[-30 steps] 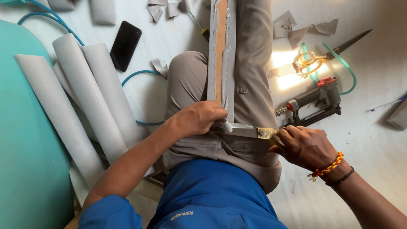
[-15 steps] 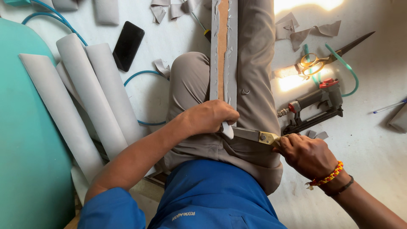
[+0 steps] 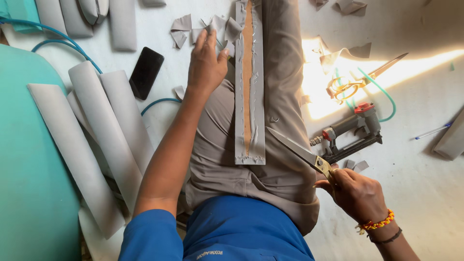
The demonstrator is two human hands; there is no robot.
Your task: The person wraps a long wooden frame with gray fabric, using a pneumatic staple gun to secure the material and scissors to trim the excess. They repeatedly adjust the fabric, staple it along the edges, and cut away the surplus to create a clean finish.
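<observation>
the strip (grey cloth over wood) lies lengthwise on the lap. the left hand, at ten o'clock from it, spreads its fingers on its upper edge. the right hand, at four o'clock, grips closed scissors.

The strip lying just right of the left hand runs off the top edge, its far end unseen. The right hand covers the handles of the scissors, so only the blades show. The left fingertips blur against the scraps.
</observation>
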